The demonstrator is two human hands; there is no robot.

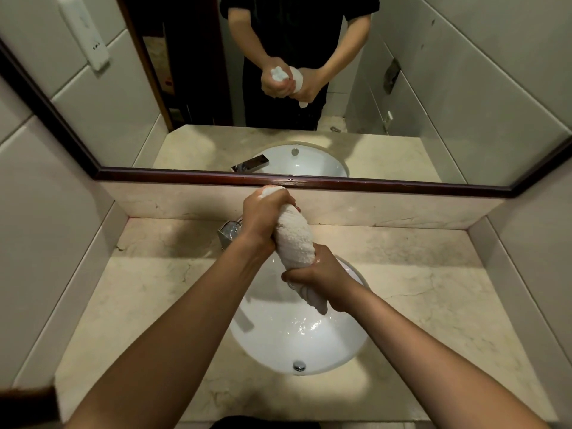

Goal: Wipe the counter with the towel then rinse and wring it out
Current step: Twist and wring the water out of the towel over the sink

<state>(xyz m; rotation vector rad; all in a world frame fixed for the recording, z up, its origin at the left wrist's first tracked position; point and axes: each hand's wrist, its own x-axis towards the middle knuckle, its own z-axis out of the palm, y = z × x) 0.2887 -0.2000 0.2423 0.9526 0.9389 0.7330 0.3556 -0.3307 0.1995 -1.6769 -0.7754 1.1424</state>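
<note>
Wringing stage, late in the task. White towel [294, 239] is twisted into a tight roll, held tilted over the sink basin [272, 351], not touching it. Left hand [263, 212] grips the upper end, fingers [275, 199] curled fully round it, with a bit of towel poking out above the fist. Right hand [323, 275] grips the lower end, fingers wrapped tight, and the tail of the towel hangs below it. The hands are set at opposing angles, which reads as a twist in progress. The mirror [309, 88] reflection shows the same two-fisted grip.

The basin is wet, with water sheen near the drain [299, 365]. No stream is visible from the faucet [230, 233], so the rinse is likely done. The marble table [433, 305] looks clean, so the wipe is probably done, though I cannot confirm it is dry.

Left to do: finish squeezing, maybe one more twist. Cannot tell how much water the towel holds.
</note>
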